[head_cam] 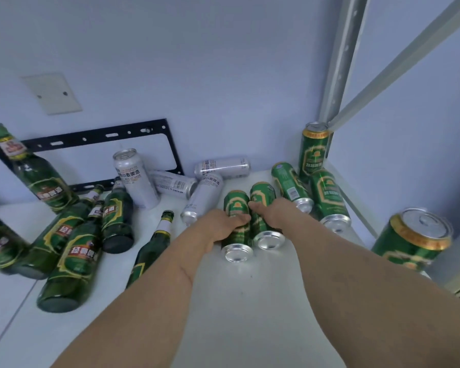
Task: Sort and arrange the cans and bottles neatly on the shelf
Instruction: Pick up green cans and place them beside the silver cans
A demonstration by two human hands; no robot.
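Both hands reach forward onto the white shelf. Left hand curls around one lying green can; right hand grips its neighbour, the two cans touching side by side, probably to stand them together. Two more green cans lie just right; one stands upright in the corner. Silver cans lie jumbled behind, green bottles heaped left. Whether any hold liquid cannot be told.
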